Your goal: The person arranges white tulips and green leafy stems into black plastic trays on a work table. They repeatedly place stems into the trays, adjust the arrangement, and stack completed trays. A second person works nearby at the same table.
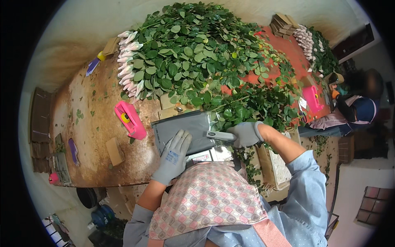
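My left hand point(175, 154), in a grey work glove, lies flat with fingers stretched out on a dark grey sheet point(177, 127) at the table's front. Clear plastic point(213, 119) shows along the sheet's far right side. In my gloved right hand point(247, 134) is a light grey hand tool shaped like a stapler point(220, 135), its front end over the sheet's right side. Beyond the hands lies a large heap of leafy rose stems point(193, 53), with pale wrapped flower heads point(128, 61) in a stack at its left end.
A pink tape dispenser point(131, 121) stands left of the sheet, near a cardboard piece point(115, 151). Purple gloves point(92, 66) lie farther left. At right, another person point(349, 111) works beside a pink dispenser point(313, 99). A pale crate point(279, 164) sits below my right forearm.
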Tool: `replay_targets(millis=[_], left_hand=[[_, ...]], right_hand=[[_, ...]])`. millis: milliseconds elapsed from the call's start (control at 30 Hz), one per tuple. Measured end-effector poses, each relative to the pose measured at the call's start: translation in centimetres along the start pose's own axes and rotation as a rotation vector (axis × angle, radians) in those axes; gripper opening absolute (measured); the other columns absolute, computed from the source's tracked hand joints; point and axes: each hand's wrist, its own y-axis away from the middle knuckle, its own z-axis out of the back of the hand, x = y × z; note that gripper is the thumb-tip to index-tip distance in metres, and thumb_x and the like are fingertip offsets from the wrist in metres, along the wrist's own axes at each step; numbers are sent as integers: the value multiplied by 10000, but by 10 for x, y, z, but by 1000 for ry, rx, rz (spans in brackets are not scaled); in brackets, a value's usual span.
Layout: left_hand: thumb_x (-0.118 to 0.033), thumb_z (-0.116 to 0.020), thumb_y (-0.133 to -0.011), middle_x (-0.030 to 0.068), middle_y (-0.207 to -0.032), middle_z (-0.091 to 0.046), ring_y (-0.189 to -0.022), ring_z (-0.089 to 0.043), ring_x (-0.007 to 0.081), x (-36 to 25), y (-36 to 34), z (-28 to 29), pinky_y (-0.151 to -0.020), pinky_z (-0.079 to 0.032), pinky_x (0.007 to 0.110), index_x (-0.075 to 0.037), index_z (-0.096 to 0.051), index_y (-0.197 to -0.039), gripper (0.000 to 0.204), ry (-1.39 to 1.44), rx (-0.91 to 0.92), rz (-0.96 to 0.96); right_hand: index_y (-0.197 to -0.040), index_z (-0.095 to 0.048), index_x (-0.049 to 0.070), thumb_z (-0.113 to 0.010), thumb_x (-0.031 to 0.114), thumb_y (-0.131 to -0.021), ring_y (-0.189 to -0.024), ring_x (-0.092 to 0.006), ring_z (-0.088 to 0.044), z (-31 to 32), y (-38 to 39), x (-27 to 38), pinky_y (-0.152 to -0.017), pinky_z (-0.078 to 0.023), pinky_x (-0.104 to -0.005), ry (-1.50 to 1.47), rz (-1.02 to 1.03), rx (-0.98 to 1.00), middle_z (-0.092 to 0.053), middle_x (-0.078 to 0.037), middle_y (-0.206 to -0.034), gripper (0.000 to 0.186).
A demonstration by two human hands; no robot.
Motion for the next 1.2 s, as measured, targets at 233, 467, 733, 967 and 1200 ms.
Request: replay_targets(millis=[233, 467, 733, 967, 1200], left_hand=[[-18, -715, -759, 190, -1503, -478, -1455, -386, 367, 4, 0, -4, -1190, -342, 467, 25, -460, -1430, 719, 27, -27, -10], [-6, -674, -762, 197, -1512, -476, -1460, -384, 368, 7, 4, -8, -1192, -320, 471, 33, -451, -1459, 734, 23, -49, 1], [-20, -688, -754, 195, -1510, -477, -1441, -406, 376, 14, 9, -17, -1185, -334, 477, 27, -462, -1454, 738, 29, -110, -29], [-160, -707, -906, 179, -1471, -513, -1412, -449, 309, 11, 20, 0, -1165, -369, 429, 38, -384, -1501, 706, 735, -198, -8], [-313, -495, -1057, 166, -1197, -644, -924, -682, 232, 32, 79, 22, -793, -575, 348, -6, -422, -1449, 503, 1775, -365, 451]], right_hand=[[-1201, -650, 32, -680, 231, -816, -903, -385, -702, -9, -23, -6, -776, -536, -448, -12, 96, -42, -734, -207, -954, 434], [-1125, -660, 36, -712, 346, -883, -947, -391, -711, -5, -14, 43, -790, -552, -473, 386, -140, -86, -733, -217, -929, 397], [-1201, -666, 45, -742, 379, -845, -917, -381, -710, 5, 33, 24, -814, -542, -462, 60, -256, 16, -738, -213, -957, 494], [-1365, -542, 13, -719, 408, -894, -926, -382, -721, -11, 51, 94, -813, -550, -453, -99, -75, -472, -714, -249, -1069, 639], [-1471, -458, 29, -695, 271, -905, -1171, -407, -590, -39, -32, 133, -1004, -474, -453, 151, 389, -615, -594, -231, -1291, 660]])
